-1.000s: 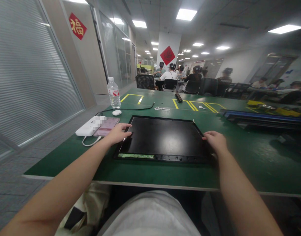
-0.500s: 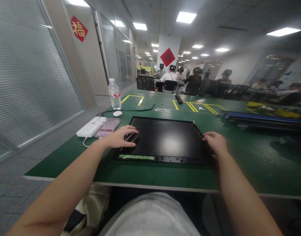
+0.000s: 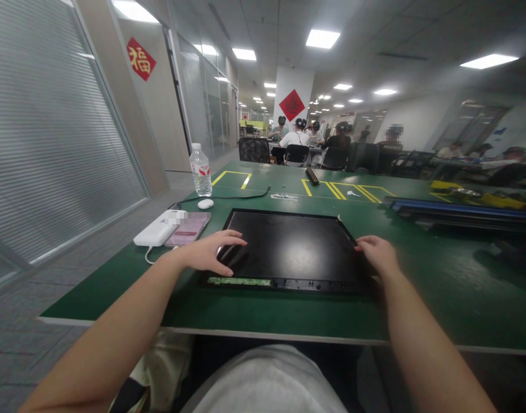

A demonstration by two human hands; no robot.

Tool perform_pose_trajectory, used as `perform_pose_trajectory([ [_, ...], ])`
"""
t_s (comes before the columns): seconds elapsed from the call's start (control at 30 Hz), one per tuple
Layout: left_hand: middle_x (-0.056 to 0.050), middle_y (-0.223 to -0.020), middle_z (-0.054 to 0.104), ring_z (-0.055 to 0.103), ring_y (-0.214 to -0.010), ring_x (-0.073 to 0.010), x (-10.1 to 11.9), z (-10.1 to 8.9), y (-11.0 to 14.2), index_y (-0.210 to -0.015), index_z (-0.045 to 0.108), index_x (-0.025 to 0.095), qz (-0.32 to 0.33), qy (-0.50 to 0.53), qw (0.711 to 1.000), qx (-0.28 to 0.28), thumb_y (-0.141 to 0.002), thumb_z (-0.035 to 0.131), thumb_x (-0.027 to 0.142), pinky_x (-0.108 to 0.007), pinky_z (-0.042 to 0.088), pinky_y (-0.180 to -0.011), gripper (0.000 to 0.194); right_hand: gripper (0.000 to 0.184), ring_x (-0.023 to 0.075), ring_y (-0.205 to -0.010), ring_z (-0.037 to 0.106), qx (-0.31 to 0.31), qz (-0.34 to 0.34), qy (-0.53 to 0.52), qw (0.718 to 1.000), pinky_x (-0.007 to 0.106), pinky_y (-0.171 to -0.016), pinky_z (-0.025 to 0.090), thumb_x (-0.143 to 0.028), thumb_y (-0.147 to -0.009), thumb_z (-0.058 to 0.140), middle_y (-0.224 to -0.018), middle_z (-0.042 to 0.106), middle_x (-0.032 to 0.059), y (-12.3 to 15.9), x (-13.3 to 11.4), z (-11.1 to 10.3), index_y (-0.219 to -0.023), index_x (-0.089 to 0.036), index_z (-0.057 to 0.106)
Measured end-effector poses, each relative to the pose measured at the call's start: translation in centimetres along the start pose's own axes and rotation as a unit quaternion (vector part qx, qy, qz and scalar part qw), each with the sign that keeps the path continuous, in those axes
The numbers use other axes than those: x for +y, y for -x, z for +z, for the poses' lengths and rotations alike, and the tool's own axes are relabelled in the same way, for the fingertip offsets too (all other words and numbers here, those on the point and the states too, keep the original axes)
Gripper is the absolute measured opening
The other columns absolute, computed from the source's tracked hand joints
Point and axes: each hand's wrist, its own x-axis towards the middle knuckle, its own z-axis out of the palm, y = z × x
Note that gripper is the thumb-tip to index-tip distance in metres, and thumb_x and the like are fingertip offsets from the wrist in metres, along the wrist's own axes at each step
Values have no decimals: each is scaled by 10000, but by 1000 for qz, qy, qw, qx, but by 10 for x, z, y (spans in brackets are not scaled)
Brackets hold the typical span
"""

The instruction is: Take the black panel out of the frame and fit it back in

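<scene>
A black flat display panel (image 3: 288,244) lies face up on the green table (image 3: 417,298), with a thin green circuit strip (image 3: 239,281) along its near edge. My left hand (image 3: 209,252) rests on the panel's left edge, its fingers stretched out flat over the dark surface. My right hand (image 3: 377,255) sits at the panel's right edge with its fingers curled around the frame. Both forearms reach in from the near side of the table.
Left of the panel lie a white power bank (image 3: 157,230) and a phone (image 3: 189,228), with a white mouse (image 3: 205,203), a cable and a water bottle (image 3: 201,170) behind. A blue-edged panel (image 3: 460,209) lies at the right. Several people sit at tables beyond.
My left hand has slid a little toward me and further onto the panel's surface. My right hand has stayed on the right edge. The view has dipped slightly.
</scene>
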Motion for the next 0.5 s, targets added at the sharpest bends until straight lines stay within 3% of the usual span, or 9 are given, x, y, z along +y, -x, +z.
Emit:
perform_pose_trajectory([
  [0.5, -90, -1552, 419, 422, -1407, -321, 12, -3, 0, -1363, 586, 283, 41, 29, 999, 0, -664, 803, 289, -422, 315, -1173, 732, 224, 233, -827, 675, 6, 8, -10, 1000, 317, -719, 459, -266, -703, 557, -708, 742, 35, 3, -6, -1, -829, -220, 737],
])
